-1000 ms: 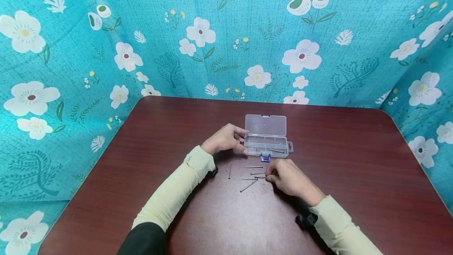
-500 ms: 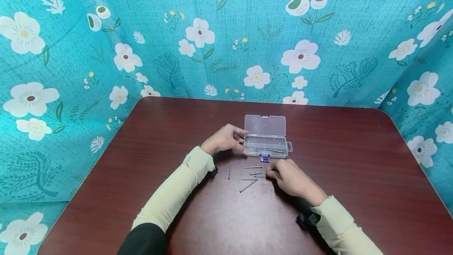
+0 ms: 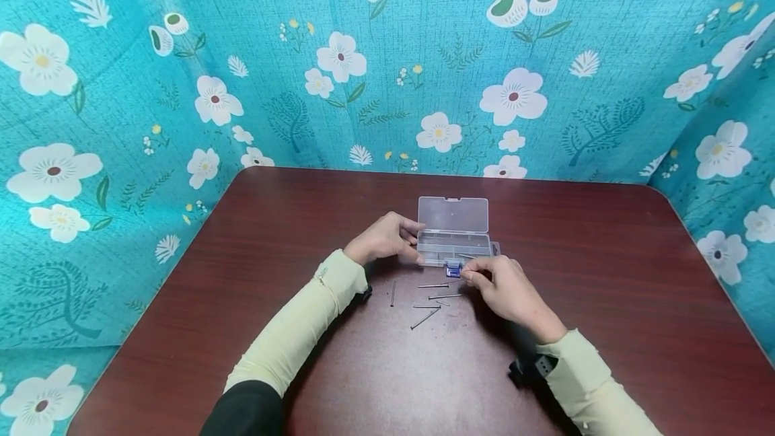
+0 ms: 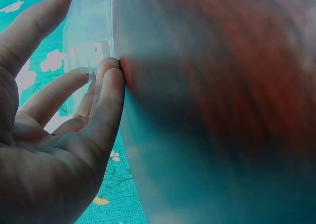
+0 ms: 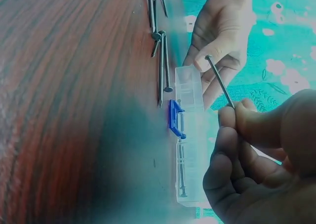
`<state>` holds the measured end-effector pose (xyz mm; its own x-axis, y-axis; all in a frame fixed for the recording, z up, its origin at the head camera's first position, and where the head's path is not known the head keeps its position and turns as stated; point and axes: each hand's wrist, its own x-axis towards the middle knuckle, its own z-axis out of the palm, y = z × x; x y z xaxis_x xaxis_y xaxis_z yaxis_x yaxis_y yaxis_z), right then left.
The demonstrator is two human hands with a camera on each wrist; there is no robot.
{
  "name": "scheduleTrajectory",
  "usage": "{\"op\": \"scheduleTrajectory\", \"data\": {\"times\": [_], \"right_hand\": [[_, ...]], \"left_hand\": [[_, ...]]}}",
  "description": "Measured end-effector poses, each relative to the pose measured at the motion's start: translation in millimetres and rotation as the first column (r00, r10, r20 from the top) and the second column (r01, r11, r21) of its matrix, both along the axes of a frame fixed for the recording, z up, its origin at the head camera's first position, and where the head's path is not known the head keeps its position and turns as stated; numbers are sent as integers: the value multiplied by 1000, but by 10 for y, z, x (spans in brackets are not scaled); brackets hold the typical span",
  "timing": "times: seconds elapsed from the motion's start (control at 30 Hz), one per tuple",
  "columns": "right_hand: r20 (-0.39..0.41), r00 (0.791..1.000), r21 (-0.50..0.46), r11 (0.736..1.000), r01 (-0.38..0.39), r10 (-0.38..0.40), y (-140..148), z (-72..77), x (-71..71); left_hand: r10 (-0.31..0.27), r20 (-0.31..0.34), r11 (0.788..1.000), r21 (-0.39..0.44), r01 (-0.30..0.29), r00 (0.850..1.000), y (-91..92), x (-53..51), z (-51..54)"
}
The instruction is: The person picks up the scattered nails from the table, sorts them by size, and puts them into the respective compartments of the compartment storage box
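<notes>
Since the right hand (image 3: 505, 288) pinches a nail (image 5: 220, 82) by one end near the plastic box's (image 5: 192, 140) front, that nail could swivel and snag the blue latch (image 3: 453, 272); the left hand (image 3: 387, 237) holds the box's left end.

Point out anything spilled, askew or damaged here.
No damage shows, but loose nails lie scattered as if spilled on the table near the open box; one nail lies apart at the left, roughly crosswise to most others.
</notes>
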<state>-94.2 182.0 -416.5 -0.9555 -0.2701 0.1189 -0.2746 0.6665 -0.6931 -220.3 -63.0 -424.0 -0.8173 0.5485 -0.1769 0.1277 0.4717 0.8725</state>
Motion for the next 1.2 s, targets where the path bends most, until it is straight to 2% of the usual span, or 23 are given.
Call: {"op": "scheduleTrajectory", "data": {"times": [0.4, 0.67, 1.2], "right_hand": [[11, 996, -16, 996, 83, -83, 68, -5, -48], [-38, 986, -8, 987, 160, -160, 115, -4, -113], [-99, 963, -24, 968, 251, -252, 117, -16, -284]], "left_hand": [[-8, -13, 1000, -25, 8, 1000, 6, -6, 31], [1, 2, 999, -35, -1, 1000, 9, -4, 27], [17, 23, 1000, -20, -16, 1000, 10, 18, 48]]}}
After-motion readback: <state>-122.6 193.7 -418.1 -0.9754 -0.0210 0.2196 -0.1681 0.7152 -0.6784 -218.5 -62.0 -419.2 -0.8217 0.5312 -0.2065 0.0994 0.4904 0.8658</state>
